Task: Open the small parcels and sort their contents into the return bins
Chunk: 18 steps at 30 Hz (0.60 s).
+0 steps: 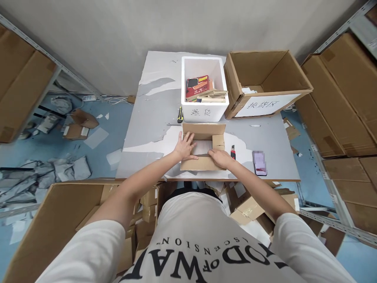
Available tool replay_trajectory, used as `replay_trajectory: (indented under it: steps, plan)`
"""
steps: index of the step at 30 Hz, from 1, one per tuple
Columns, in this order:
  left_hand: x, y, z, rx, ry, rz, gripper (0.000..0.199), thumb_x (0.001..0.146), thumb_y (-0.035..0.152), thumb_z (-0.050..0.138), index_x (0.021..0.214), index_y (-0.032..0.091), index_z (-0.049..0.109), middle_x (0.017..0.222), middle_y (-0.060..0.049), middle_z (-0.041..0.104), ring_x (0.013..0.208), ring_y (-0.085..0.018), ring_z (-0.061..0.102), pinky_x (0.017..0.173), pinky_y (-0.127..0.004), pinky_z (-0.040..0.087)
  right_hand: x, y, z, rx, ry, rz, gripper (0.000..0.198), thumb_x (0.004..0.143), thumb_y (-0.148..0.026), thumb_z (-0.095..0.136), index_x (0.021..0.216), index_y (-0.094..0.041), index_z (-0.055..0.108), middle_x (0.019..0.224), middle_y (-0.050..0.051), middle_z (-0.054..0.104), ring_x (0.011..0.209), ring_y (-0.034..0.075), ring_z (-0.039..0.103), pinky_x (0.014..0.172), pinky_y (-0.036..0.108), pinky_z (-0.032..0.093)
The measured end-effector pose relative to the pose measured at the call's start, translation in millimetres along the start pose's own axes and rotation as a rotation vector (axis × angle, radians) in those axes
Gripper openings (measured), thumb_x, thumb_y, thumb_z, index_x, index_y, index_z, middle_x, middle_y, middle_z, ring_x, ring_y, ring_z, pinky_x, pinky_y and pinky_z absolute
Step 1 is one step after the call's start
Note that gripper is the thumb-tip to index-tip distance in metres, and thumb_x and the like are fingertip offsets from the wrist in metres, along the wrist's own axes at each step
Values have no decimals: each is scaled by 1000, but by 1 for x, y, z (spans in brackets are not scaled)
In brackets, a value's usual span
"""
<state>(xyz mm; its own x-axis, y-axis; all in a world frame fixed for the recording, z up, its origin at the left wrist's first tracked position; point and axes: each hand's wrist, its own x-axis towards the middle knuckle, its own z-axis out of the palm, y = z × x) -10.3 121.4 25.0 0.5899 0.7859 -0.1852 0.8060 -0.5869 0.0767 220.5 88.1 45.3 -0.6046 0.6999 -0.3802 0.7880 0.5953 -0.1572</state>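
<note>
A small cardboard box (203, 163) stands at the table's front edge with its flaps folded outward. My left hand (185, 147) lies over its left side, fingers spread, thumb by the front flap. At the front right, my right hand (220, 158) is closed on the box's edge, fingers curled inward and their tips partly hidden. Something pale covers the bottom of the box; I cannot tell whether it is paper or the tabletop. Just right of my right hand lies a red and black box cutter (233, 152).
Behind the box stand a white foam bin (205, 113) holding books (198, 87) and a large open carton (268, 103). A yellow and black cutter (180, 114) lies left of the bin, a phone (259, 162) at right. Cartons (338, 98) fill the right shelf; several boxes lie below the table.
</note>
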Motion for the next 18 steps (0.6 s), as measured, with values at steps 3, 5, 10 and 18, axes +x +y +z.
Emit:
replay_trajectory:
  steps: [3, 5, 10, 18]
  plan:
    - [3, -6, 1, -33, -55, 333, 50, 85, 59, 46, 109, 23, 70, 134, -12, 58, 138, -33, 33, 113, -60, -3, 19, 0, -12, -115, -109, -64, 35, 94, -15, 35, 113, -19, 64, 112, 11, 67, 105, 25, 60, 83, 35, 43]
    - [7, -9, -2, -3, -122, 407, 48, 88, 57, 42, 91, 21, 74, 107, -11, 71, 126, -30, 49, 113, -59, 1, 26, -2, -19, -169, -177, -73, 35, 93, -15, 36, 108, -18, 68, 108, 13, 68, 105, 27, 59, 84, 36, 42]
    - [8, 5, -21, 97, -16, 352, 61, 80, 69, 45, 85, 16, 75, 84, -13, 72, 93, -31, 63, 111, -62, 0, 20, -11, -34, -196, -62, 19, 40, 92, -37, 46, 105, -8, 69, 106, 23, 65, 104, 36, 57, 88, 46, 39]
    - [-37, 24, -23, 2, 122, -266, 94, 57, 80, 61, 120, 10, 64, 129, -23, 56, 135, -52, 24, 108, -67, -7, -23, 7, 4, 67, 239, 419, 96, 70, -69, 62, 142, -8, 41, 143, 25, 42, 142, 43, 10, 111, 62, -7]
